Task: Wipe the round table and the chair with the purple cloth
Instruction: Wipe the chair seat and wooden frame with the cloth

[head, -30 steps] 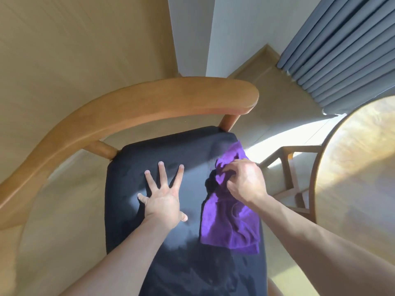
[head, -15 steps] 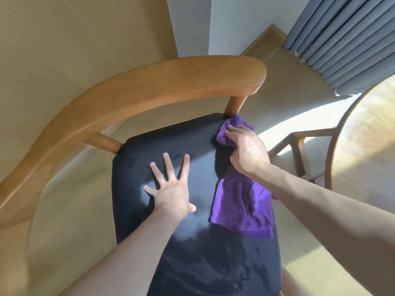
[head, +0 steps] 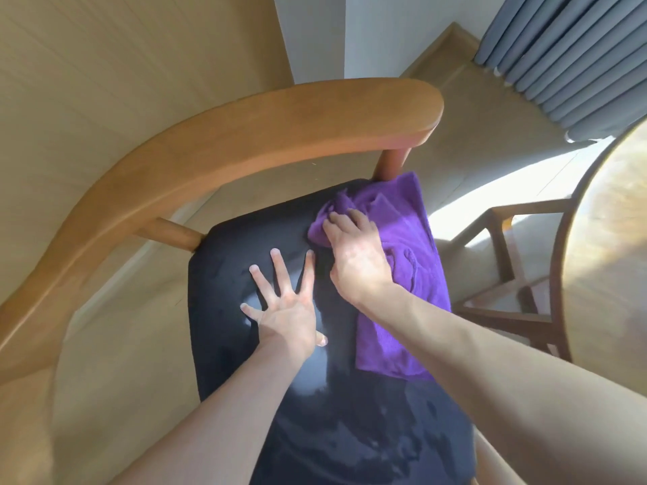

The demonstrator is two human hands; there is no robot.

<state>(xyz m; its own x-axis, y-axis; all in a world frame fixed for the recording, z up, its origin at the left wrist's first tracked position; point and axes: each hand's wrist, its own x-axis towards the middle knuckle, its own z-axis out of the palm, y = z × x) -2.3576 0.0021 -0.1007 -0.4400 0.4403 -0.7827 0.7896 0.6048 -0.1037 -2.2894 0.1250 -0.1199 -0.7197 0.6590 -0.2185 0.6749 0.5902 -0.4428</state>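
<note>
1. Chair (head: 245, 141) fills the view: curved wooden backrest arcs over a dark seat (head: 238, 274) that shows pale sheen patches.
2. Left hand (head: 283, 309) lies flat on the seat near its middle, palm down, fingers straight and spread wide apart, holding nothing.
3. Right hand (head: 357, 260) presses on the purple cloth (head: 409, 274), fingers bent over a bunched fold at the cloth's far left edge; whether they pinch it cannot be told.
4. Cloth lies along the seat's right side, its far end touching the backrest post (head: 390, 164), its near end flat on the seat.
5. Round table (head: 609, 246) stands at the right, apart from the chair, sunlit.
6. Grey curtain (head: 567, 54) hangs top right.
</note>
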